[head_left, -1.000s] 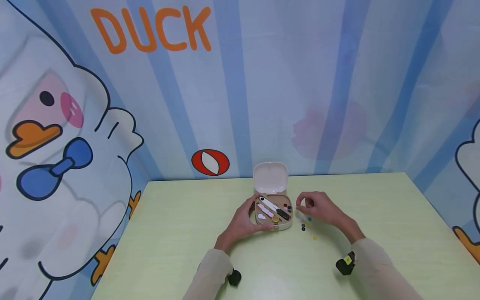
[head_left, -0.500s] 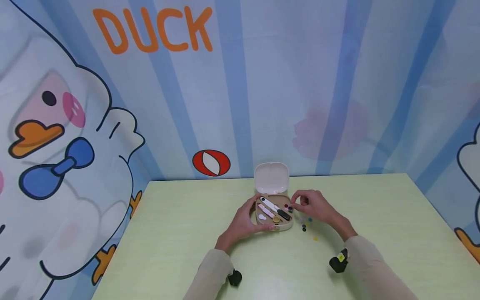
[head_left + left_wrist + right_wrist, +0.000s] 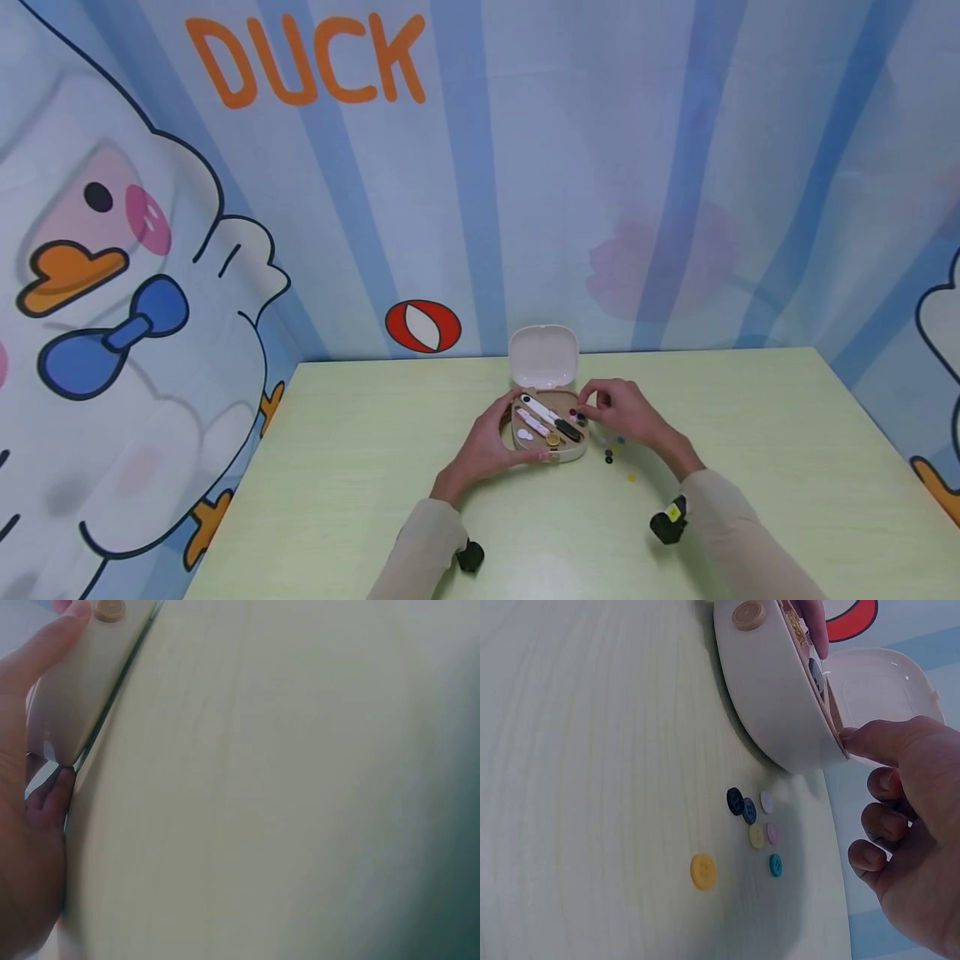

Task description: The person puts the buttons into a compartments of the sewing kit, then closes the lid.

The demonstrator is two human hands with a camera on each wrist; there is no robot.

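Observation:
An open beige case (image 3: pixel 570 454) lies mid-table with its lid (image 3: pixel 543 357) standing up behind; inside are white, pink and black tools and a compartment of buttons (image 3: pixel 576 414). My left hand (image 3: pixel 487 442) grips the case's left and front side; in the left wrist view its thumb (image 3: pixel 45 645) lies on the case wall (image 3: pixel 82 682) near the round clasp (image 3: pixel 109 609). My right hand (image 3: pixel 622 412) is at the case's right rim, thumb (image 3: pixel 877 742) on the rim (image 3: pixel 772 697), the other fingers curled. It seems to pinch a small button, mostly hidden.
Several loose buttons lie on the pale green table (image 3: pixel 750 433) right of the case: dark ones (image 3: pixel 735 801), a teal one (image 3: pixel 775 865), a yellow one (image 3: pixel 703 871). Printed walls close off the back and both sides of the table.
My right hand has moved left from above the loose buttons to the case's right rim. The left hand and the case have stayed put.

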